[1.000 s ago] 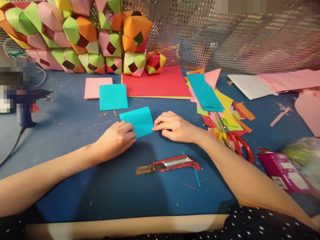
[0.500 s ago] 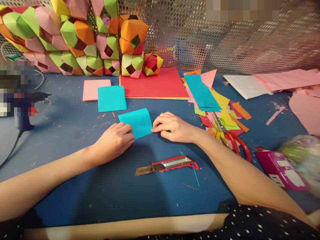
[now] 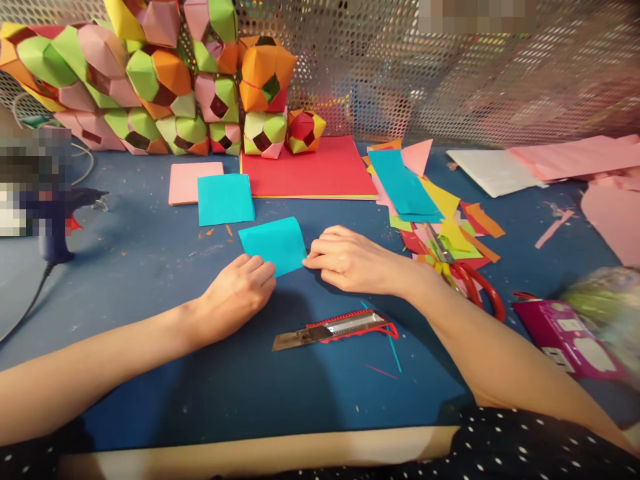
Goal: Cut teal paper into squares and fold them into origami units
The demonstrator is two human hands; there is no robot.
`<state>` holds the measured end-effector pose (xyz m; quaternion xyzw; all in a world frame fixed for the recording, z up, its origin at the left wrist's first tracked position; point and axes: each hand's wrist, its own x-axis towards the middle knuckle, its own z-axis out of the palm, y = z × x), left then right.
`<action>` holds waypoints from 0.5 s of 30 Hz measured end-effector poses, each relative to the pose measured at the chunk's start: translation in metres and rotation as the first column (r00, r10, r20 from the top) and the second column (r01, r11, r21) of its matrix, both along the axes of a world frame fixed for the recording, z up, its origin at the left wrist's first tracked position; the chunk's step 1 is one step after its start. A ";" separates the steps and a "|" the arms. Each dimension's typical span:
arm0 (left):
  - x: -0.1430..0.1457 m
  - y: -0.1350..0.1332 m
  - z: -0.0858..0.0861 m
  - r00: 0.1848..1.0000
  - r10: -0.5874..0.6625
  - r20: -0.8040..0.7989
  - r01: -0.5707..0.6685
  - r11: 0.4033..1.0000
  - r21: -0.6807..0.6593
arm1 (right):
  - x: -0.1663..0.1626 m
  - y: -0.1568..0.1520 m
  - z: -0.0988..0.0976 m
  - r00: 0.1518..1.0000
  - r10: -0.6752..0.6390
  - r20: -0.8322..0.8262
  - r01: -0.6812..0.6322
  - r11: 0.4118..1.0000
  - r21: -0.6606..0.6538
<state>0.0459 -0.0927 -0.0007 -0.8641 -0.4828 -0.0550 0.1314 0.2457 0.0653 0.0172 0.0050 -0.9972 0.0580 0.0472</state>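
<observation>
A blue sheet of paper lies on the table, its far edge curled over toward me. My left hand is closed at its near left edge, the fingers curled on the paper and the corner beneath them hidden. At the sheet's right corner, my right hand is closed in a pinch of thumb and fingertips. Nearer me lies a box cutter with a red handle and its blade pointing left. Beyond the sheet are a blue paper square and a pink paper stack.
Folded paper balls are piled against a perforated metal panel. Red sheets lie before it. Paper scraps and red-handled scissors sit right. A purple packet is farther right, a dark corded tool left.
My left hand has slid slightly right and down along the paper's near edge. The right hand keeps its pinch at the corner. The whole view has shifted a little.
</observation>
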 end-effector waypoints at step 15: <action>0.032 -0.002 -0.005 0.997 0.070 0.016 -0.069 0.998 -0.008 | -0.002 0.000 -0.002 1.000 -0.021 -0.020 0.020 0.999 -0.042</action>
